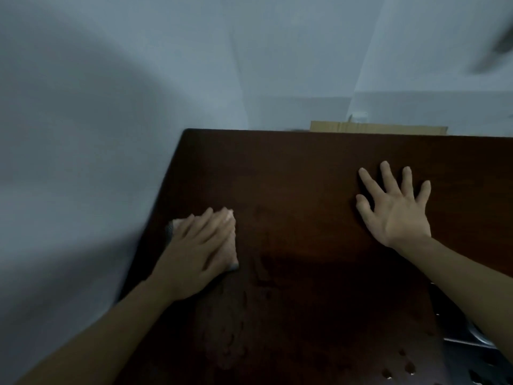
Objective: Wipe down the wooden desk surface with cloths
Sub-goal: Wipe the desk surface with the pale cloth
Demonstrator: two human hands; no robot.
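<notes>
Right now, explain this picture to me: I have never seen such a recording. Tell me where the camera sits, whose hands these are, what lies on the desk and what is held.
There is no machine here. A person wears one camera on the head, which looks forward and down at both bare hands. The dark wooden desk stands against a pale wall. The left hand presses a light cloth flat on the desk with straight fingers, near the left edge. The right hand lies spread on the bare wood and holds nothing. Damp-looking smears show on the wood near the cloth. Behind the far edge stands a cardboard piece.
</notes>
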